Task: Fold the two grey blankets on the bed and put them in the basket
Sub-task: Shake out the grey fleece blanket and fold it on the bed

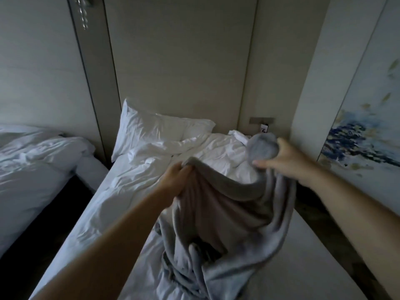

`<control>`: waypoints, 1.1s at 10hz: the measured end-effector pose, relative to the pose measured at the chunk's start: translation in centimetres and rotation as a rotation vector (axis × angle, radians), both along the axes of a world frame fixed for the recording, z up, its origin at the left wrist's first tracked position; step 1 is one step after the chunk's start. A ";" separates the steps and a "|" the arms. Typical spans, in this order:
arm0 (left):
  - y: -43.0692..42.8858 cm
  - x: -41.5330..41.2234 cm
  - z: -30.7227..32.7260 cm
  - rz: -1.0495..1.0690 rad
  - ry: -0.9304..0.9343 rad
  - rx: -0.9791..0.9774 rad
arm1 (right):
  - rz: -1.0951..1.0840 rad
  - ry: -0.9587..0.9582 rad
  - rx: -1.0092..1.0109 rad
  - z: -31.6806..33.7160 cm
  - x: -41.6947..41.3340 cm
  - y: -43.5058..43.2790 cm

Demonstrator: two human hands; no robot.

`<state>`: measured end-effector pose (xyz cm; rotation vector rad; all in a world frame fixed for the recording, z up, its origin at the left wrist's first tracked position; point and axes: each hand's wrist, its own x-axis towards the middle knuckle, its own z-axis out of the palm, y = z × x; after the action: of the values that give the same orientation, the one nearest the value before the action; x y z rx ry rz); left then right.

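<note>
At far left, a second bed (32,165) with rumpled white bedding is seen, separated by a dark strip of floor (54,224) from the main bed (97,208), which runs from the lower edge of the view up to a pale panelled wall (179,61). At the head of the main bed a white pillow (151,131) is propped against the wall, with a crumpled white duvet (216,148) lying just beside it. Over the middle of the bed the left hand (175,180) is raised, its fingers (186,169) curled tightly round the upper edge of the grey blanket (227,224). From this grip the blanket's edge is slung in a shallow arc across to the right hand (287,161), while the rest hangs down in long folds and is heaped on the bed near the lower edge of the view. Whether the heap holds one blanket or two cannot be told. The right hand is blurred; its fingers are closed on a bunched part of the blanket, which bulges in a rounded wad above the hand. Behind that wad a small switch plate (262,120) is fixed to the wall, and at far right a painting (368,131) in blue and ochre strokes is hung
</note>
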<state>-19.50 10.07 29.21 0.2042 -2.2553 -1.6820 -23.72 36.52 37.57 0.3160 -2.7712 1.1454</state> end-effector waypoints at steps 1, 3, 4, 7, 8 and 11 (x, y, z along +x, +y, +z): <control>3.1 1.0 7.0 -0.177 0.217 0.017 | 0.410 -0.050 0.042 -2.6 1.7 -5.2; 1.8 3.3 8.3 -0.272 0.293 -0.382 | 0.138 0.216 -0.127 -1.4 2.1 -8.8; -0.5 3.5 2.1 -0.200 -0.032 -0.513 | 0.038 0.243 -0.309 0.4 2.6 -8.0; 0.2 5.4 -13.1 -0.030 -0.346 0.279 | -0.057 0.338 -0.638 2.2 1.4 -7.2; -0.3 4.2 -13.9 0.250 -0.193 0.264 | -0.191 0.299 -0.737 0.6 -1.2 -5.0; -5.2 4.7 -15.7 -0.890 -1.157 -0.882 | 0.349 -1.168 0.932 -19.3 -0.4 1.9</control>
<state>-14.82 4.88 13.47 -0.1198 -4.1593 -0.5144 -24.13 38.47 18.28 0.2369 -4.2767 -0.2474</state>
